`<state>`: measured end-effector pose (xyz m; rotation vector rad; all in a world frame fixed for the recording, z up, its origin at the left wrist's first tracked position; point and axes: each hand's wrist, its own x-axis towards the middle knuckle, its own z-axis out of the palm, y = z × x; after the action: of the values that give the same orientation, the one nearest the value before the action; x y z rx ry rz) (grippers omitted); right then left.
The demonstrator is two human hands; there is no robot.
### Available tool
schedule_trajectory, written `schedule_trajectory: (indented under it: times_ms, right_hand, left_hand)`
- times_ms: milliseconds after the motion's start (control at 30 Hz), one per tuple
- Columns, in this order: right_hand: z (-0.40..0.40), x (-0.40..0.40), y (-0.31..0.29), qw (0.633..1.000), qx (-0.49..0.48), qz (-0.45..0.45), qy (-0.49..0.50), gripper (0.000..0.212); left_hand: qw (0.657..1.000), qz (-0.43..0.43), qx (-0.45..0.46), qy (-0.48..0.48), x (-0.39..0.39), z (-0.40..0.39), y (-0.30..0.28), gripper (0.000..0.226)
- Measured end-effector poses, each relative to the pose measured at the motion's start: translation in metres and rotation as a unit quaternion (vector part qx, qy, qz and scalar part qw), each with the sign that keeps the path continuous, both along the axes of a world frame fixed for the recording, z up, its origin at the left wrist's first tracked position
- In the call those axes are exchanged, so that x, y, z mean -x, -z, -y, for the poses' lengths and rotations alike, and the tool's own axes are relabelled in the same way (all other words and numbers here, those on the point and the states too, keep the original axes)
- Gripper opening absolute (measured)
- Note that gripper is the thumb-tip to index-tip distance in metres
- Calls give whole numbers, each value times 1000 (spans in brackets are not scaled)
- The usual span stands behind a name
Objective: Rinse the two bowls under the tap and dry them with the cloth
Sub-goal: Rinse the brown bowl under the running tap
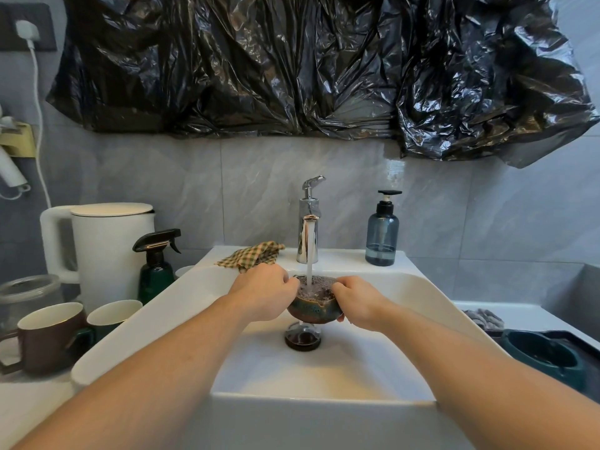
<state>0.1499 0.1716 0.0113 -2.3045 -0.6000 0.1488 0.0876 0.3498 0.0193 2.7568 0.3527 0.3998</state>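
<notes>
A small dark glazed bowl [313,307] is held over the white sink [422,297], right under the chrome tap [308,235]. Water runs from the spout into the bowl and froths inside it. My left hand [264,295] grips the bowl's left rim and my right hand [357,302] grips its right rim. A checked cloth [251,256] lies crumpled on the sink's back ledge, left of the tap. A dark green bowl [539,352] sits in a black tray at the right.
The drain [302,337] is below the bowl. A blue soap dispenser [382,232] stands right of the tap. To the left stand a green spray bottle [156,271], a white kettle [104,248], two mugs [48,336] and a glass jar [27,292].
</notes>
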Motion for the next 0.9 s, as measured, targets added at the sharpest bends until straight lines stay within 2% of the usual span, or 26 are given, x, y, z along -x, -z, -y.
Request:
schedule_trajectory:
  times_ms: [433, 667, 900]
  right_hand:
    - [0, -1, -1, 1000, -7, 13, -4, 32]
    - [-3, -2, 2, 999, -11, 21, -28, 32]
    - [-3, -5, 3, 999, -25, 27, -33, 36]
  left_hand:
    - [1000, -12, 28, 2, -3, -1, 0, 44]
    - [1000, -28, 1, 1, -5, -4, 1, 41]
    - [995, -52, 73, 42, -4, -2, 1, 28]
